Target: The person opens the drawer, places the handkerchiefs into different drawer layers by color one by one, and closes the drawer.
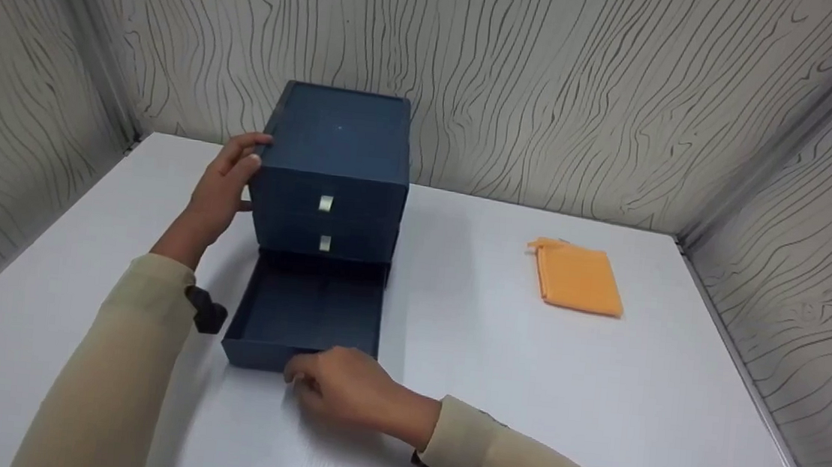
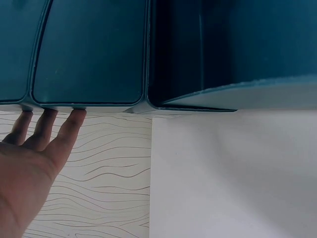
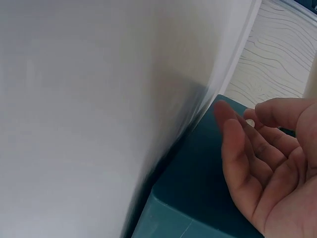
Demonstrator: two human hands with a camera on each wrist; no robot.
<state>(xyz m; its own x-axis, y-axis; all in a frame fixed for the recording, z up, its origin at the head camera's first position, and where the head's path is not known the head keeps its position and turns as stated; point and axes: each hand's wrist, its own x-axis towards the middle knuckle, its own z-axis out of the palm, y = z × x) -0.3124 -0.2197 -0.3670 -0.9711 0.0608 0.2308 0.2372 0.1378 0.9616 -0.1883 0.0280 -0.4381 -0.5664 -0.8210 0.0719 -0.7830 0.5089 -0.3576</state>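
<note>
A dark blue drawer unit stands on the white table, its upper two drawers closed, each with a small metallic pull tab. Its bottom drawer is pulled far out, and the inside that shows holds nothing. My left hand rests against the unit's left side near the top; in the left wrist view its fingers are fairly straight, tips touching the side. At the bottom drawer's front, my right hand pinches a small light pull tab between thumb and finger.
An orange folded cloth lies on the table to the right of the unit. Walls with a wood-grain line pattern enclose the table at the back and both sides.
</note>
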